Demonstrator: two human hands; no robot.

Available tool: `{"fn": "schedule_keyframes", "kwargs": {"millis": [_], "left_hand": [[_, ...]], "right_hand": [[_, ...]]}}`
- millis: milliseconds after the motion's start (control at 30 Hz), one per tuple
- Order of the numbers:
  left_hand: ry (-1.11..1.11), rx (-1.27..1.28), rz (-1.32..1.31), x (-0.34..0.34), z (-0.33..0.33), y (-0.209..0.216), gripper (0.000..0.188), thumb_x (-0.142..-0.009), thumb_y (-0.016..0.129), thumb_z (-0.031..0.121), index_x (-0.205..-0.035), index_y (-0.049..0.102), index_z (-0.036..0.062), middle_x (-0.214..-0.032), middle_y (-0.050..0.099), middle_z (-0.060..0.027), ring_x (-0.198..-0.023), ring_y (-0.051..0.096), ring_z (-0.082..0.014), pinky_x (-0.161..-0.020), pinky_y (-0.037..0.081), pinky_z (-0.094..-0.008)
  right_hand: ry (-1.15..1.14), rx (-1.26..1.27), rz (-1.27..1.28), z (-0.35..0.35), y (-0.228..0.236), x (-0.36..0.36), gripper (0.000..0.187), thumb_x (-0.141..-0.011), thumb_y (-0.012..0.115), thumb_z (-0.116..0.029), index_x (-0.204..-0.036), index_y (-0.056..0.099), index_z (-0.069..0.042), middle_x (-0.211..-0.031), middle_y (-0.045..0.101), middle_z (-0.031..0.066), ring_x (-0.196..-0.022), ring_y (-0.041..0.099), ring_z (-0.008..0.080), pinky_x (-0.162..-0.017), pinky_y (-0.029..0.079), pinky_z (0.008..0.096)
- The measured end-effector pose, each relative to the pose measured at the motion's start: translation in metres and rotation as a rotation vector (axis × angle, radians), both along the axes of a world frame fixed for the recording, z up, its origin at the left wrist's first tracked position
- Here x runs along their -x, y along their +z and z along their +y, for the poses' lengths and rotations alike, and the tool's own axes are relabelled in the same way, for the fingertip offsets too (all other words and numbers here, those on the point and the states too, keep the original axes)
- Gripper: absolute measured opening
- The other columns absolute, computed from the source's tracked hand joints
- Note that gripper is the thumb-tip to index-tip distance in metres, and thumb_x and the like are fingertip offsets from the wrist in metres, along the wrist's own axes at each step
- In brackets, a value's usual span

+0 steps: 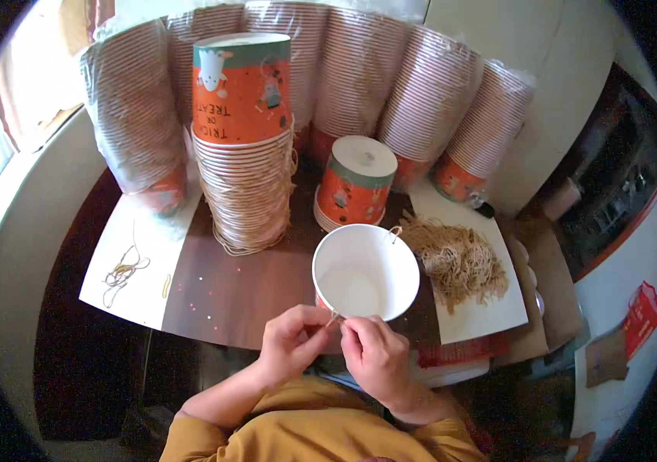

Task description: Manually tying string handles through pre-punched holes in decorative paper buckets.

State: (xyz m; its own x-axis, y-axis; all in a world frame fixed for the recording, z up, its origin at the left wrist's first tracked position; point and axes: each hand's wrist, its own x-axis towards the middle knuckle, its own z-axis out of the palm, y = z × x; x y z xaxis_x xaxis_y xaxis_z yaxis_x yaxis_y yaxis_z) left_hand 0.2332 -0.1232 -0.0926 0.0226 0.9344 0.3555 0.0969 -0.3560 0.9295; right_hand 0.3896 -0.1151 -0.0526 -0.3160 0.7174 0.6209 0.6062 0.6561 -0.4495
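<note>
A white-lined paper cup (pixel 399 279) stands at the table's near edge with its mouth up. A thin tan string (pixel 334 315) shows at its near rim. Both hands are closed there: my left hand (pixel 291 344) pinches the string, and the fingertips of my right hand (pixel 378 356) are pressed together on it just to the right. Another bit of string (pixel 395 232) is looped through the far rim. What lies between the fingertips is partly hidden.
Beyond it are an upside-down orange-and-green cup (pixel 357 192) and a tall stack of strung cups (pixel 241 169). A heap of cut tan strings (pixel 459 262) lies on white card at right. Loose strings (pixel 124 271) lie at left. Plastic-wrapped cup stacks (pixel 363 73) line the back.
</note>
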Motion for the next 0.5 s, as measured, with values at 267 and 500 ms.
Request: {"fn": "schedule_keyframes", "kwargs": {"millis": [267,500], "left_hand": [[0.392,-0.386,0.304,-0.002,0.003,-0.019,0.023,-0.07,0.072,0.0,-0.09,0.065,0.0089,-0.087,0.066,-0.0047,-0.078,0.063,-0.0224,-0.069,0.049,-0.0342],[0.626,-0.723,0.689,0.006,0.001,-0.012,0.022,-0.068,0.073,0.013,-0.089,0.065,0.0155,-0.085,0.066,0.0042,-0.08,0.061,-0.0141,-0.075,0.036,-0.035]], "right_hand": [[0.038,-0.064,0.056,0.008,-0.029,0.005,0.013,-0.076,0.068,-0.003,-0.087,0.061,-0.005,-0.077,0.063,0.0094,-0.064,0.064,0.0272,-0.056,0.051,0.0354],[0.104,-0.074,0.121,0.013,-0.034,0.009,0.012,-0.079,0.066,-0.002,-0.091,0.064,-0.003,-0.08,0.066,0.0127,-0.069,0.066,0.0287,-0.059,0.052,0.0353]]}}
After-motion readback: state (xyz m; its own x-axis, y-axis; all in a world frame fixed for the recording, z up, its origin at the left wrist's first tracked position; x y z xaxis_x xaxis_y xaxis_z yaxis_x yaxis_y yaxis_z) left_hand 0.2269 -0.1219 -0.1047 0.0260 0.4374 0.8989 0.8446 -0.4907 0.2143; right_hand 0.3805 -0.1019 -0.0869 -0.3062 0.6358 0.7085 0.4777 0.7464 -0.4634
